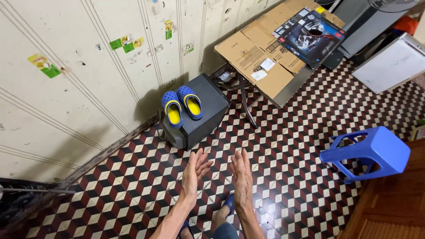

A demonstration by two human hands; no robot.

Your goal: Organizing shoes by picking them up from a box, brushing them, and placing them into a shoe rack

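Both hands up, empty, palms facing each other.
Your left hand (193, 174) & right hand (241, 175) are spread wide over the tiled floor (292, 146), holding nothing; nearest items: blue-yellow clogs (182, 106) on a black box (201, 117) ahead, apart from both. You'd need to reach fwd.

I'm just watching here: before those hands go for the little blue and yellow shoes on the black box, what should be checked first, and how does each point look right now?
1. Both hands free: ok. The left hand and right hand are open, palms facing each other, holding nothing.
2. Shoes within view: ok. The pair of blue and yellow shoes lies side by side on top of the black box.
3. Path to the shoes: ok. Only bare patterned floor tiles show between hands and box.
4. Box steady: cannot tell. It sits against the wall.
5. Nearby obstacles: ok. The blue stool and folding table stand off to the right.
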